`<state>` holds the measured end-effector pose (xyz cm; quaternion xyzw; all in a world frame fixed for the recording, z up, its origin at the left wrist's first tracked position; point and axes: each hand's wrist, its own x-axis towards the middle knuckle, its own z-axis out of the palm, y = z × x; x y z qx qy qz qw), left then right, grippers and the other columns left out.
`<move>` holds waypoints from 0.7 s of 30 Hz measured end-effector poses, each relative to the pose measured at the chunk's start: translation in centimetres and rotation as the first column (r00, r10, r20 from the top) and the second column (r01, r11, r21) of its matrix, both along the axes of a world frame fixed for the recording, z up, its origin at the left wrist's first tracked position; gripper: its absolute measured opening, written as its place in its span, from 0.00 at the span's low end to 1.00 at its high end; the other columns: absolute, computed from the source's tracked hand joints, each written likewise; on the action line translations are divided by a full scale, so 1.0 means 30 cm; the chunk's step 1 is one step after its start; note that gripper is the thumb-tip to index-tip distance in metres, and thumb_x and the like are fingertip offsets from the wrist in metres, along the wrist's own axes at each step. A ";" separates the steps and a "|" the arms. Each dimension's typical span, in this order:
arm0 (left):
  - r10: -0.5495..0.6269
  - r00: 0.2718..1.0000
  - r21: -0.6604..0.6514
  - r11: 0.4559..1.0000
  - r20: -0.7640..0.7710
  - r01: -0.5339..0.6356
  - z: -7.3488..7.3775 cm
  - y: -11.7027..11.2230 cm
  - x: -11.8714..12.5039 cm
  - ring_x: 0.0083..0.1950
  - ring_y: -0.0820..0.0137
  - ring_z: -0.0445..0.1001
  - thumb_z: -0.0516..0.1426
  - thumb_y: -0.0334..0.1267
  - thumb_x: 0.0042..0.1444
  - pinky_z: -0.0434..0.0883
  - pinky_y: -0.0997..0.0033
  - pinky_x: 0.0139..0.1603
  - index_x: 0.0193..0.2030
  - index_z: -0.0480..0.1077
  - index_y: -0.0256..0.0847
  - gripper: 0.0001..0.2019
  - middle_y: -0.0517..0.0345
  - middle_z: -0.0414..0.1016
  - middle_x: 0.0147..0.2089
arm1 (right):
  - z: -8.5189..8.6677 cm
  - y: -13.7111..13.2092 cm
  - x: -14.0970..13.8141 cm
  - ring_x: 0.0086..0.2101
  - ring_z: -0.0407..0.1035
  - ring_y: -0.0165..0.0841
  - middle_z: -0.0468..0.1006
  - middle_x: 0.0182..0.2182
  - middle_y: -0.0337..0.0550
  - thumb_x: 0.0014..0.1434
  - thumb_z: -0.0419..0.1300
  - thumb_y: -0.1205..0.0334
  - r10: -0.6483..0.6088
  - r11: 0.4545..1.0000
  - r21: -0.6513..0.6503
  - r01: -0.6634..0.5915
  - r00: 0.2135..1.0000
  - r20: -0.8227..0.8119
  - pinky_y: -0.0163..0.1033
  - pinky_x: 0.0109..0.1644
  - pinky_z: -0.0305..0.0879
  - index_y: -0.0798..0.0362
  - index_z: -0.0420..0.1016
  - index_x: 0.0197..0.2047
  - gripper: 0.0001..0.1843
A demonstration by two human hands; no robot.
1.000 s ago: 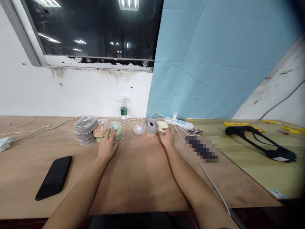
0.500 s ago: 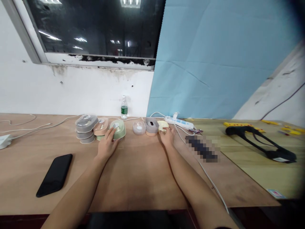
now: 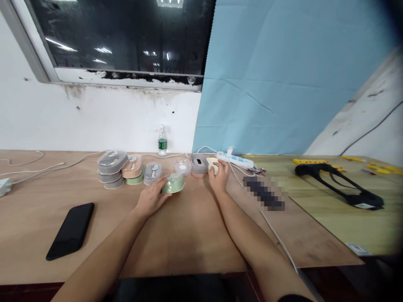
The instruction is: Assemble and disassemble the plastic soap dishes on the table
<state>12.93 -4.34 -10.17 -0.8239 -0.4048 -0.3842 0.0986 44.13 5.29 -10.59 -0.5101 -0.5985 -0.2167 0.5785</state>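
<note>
My left hand point(image 3: 152, 198) grips a light green storage box point(image 3: 174, 186) with a clear lid, slightly tilted above the front of the table row. At the right end of the row, the fingers of my right hand point(image 3: 219, 176) close on a pale yellow box-like piece point(image 3: 212, 163), partly hidden behind them. Beside that piece stands a grey box point(image 3: 199, 160) on a peach one. A clear round-cornered lid or box point(image 3: 183, 166) lies to its left. Behind my left hand sits a grey clear-lidded box point(image 3: 153, 171).
Grey boxes point(image 3: 112, 161) are stacked at the left, beside a peach box point(image 3: 132, 167) on a green one. A water bottle point(image 3: 162, 142) stands by the wall. A white power strip point(image 3: 235, 160), black phone point(image 3: 71, 231) and black strap-like frame point(image 3: 341, 184) lie around.
My left hand has lifted the green box off the grey one and carried it to the right and nearer. My right hand stays at the pale yellow piece.
</note>
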 end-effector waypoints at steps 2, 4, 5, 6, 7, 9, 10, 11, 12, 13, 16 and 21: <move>-0.016 0.999 -0.043 0.999 -0.028 0.014 0.003 -0.005 0.002 0.57 0.60 0.70 0.53 0.48 0.60 0.74 0.62 0.45 0.64 0.51 0.45 0.27 0.47 0.65 0.62 | 0.007 -0.018 -0.030 0.48 0.64 0.42 0.70 0.45 0.52 0.58 0.53 0.64 0.075 0.997 0.016 -0.076 0.996 0.049 0.50 0.54 0.60 0.54 0.73 0.39 0.09; -0.032 0.999 -0.098 0.995 -0.036 0.028 0.011 -0.012 0.002 0.58 0.59 0.69 0.52 0.47 0.61 0.74 0.61 0.46 0.65 0.50 0.44 0.27 0.46 0.64 0.62 | 0.010 -0.039 -0.068 0.47 0.66 0.40 0.71 0.43 0.51 0.59 0.53 0.64 0.191 0.982 -0.012 -0.190 0.977 0.100 0.48 0.53 0.63 0.54 0.73 0.40 0.09; -0.043 0.998 -0.126 0.991 -0.037 0.038 0.017 -0.016 0.002 0.58 0.59 0.69 0.51 0.47 0.61 0.73 0.61 0.47 0.65 0.50 0.43 0.28 0.45 0.64 0.62 | 0.011 -0.052 -0.090 0.46 0.67 0.39 0.72 0.42 0.50 0.59 0.52 0.64 0.259 0.966 -0.048 -0.255 0.958 0.127 0.46 0.51 0.64 0.53 0.72 0.40 0.09; -0.058 0.998 -0.151 0.987 -0.037 0.052 0.023 -0.020 0.003 0.59 0.59 0.68 0.51 0.47 0.61 0.73 0.60 0.48 0.66 0.49 0.43 0.29 0.44 0.63 0.62 | 0.012 -0.066 -0.113 0.45 0.68 0.38 0.73 0.41 0.49 0.60 0.52 0.64 0.327 0.944 -0.097 -0.316 0.932 0.153 0.44 0.50 0.65 0.53 0.72 0.41 0.10; -0.077 0.996 -0.171 0.983 -0.037 0.069 0.028 -0.023 0.003 0.59 0.58 0.67 0.51 0.47 0.61 0.72 0.59 0.50 0.66 0.48 0.42 0.29 0.44 0.63 0.63 | 0.012 -0.080 -0.136 0.43 0.68 0.37 0.74 0.40 0.49 0.61 0.52 0.63 0.391 0.917 -0.157 -0.367 0.903 0.177 0.43 0.49 0.66 0.52 0.72 0.42 0.10; -0.116 0.993 -0.205 0.973 -0.039 0.105 0.036 -0.028 0.004 0.61 0.58 0.65 0.52 0.48 0.60 0.70 0.58 0.53 0.66 0.48 0.40 0.31 0.43 0.61 0.63 | 0.013 -0.106 -0.179 0.43 0.70 0.37 0.76 0.41 0.48 0.62 0.51 0.61 0.505 0.849 -0.299 -0.436 0.835 0.218 0.42 0.48 0.67 0.52 0.71 0.47 0.12; -0.131 0.990 -0.224 0.968 -0.044 0.118 0.037 -0.028 0.003 0.62 0.57 0.64 0.52 0.50 0.59 0.69 0.58 0.54 0.66 0.48 0.40 0.32 0.43 0.60 0.64 | 0.013 -0.117 -0.197 0.44 0.70 0.37 0.76 0.42 0.47 0.63 0.50 0.60 0.556 0.809 -0.369 -0.458 0.800 0.227 0.42 0.48 0.66 0.51 0.70 0.50 0.14; -0.139 0.989 -0.246 0.961 -0.049 0.123 0.038 -0.028 0.002 0.62 0.56 0.64 0.53 0.51 0.58 0.69 0.57 0.55 0.66 0.48 0.40 0.34 0.42 0.58 0.64 | 0.014 -0.126 -0.212 0.44 0.70 0.36 0.76 0.44 0.47 0.64 0.49 0.59 0.599 0.769 -0.429 -0.473 0.767 0.228 0.42 0.48 0.66 0.51 0.69 0.52 0.15; -0.142 0.988 -0.276 0.954 -0.058 0.121 0.037 -0.026 0.000 0.61 0.56 0.64 0.54 0.53 0.56 0.69 0.56 0.55 0.67 0.48 0.41 0.36 0.42 0.57 0.64 | 0.014 -0.132 -0.222 0.45 0.70 0.36 0.76 0.45 0.47 0.65 0.49 0.58 0.634 0.733 -0.478 -0.484 0.740 0.222 0.42 0.48 0.66 0.50 0.68 0.54 0.17; -0.144 0.987 -0.310 0.943 -0.068 0.117 0.036 -0.024 -0.001 0.60 0.55 0.65 0.54 0.56 0.55 0.69 0.56 0.54 0.67 0.48 0.41 0.38 0.42 0.56 0.65 | 0.015 -0.135 -0.227 0.45 0.70 0.36 0.76 0.46 0.46 0.65 0.48 0.56 0.661 0.702 -0.516 -0.491 0.719 0.214 0.42 0.48 0.66 0.50 0.67 0.55 0.17; -0.160 0.982 -0.394 0.912 -0.097 0.110 0.028 -0.015 -0.006 0.60 0.53 0.65 0.56 0.60 0.51 0.68 0.54 0.55 0.68 0.47 0.43 0.42 0.42 0.54 0.66 | 0.018 -0.135 -0.224 0.43 0.71 0.36 0.75 0.48 0.47 0.64 0.51 0.51 0.703 0.644 -0.586 -0.491 0.683 0.201 0.42 0.47 0.67 0.50 0.66 0.56 0.21; -0.136 0.986 -0.418 0.904 -0.100 0.083 0.014 0.000 -0.002 0.63 0.50 0.61 0.56 0.62 0.48 0.64 0.50 0.58 0.68 0.46 0.42 0.46 0.40 0.50 0.68 | 0.017 -0.125 -0.204 0.40 0.72 0.36 0.76 0.46 0.48 0.61 0.54 0.46 0.691 0.655 -0.574 -0.492 0.697 0.191 0.40 0.45 0.67 0.52 0.68 0.55 0.24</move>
